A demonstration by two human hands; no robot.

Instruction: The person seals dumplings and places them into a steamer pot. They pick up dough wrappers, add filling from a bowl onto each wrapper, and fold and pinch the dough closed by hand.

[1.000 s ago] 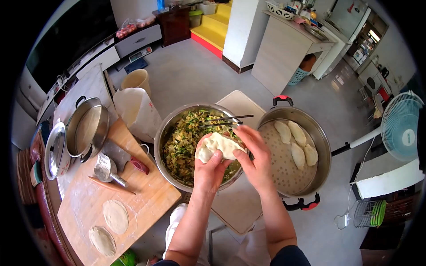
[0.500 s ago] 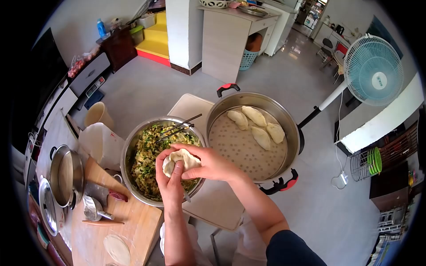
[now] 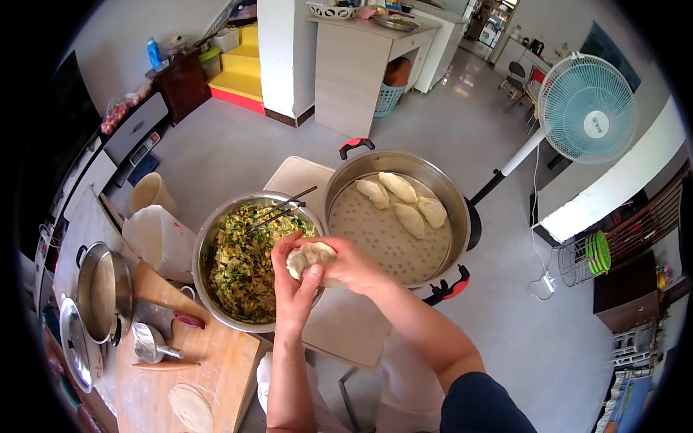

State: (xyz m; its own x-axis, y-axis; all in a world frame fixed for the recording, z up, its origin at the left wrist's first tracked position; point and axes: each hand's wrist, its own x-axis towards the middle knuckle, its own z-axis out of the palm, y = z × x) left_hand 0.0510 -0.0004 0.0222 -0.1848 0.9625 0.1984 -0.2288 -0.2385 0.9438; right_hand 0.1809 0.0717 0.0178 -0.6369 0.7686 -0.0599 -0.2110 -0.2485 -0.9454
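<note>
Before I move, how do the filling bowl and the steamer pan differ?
The filling bowl holds loose chopped filling; the steamer pan holds four shaped dumplings on a perforated base. Chopsticks lie across the bowl, none across the pan. The pan has red-and-black handles; the bowl shows none. Both are round, metallic and uncovered.

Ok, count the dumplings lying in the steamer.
4, all in the steamer: left dumpling, far dumpling, right dumpling and near dumpling. None appears hidden.
</note>
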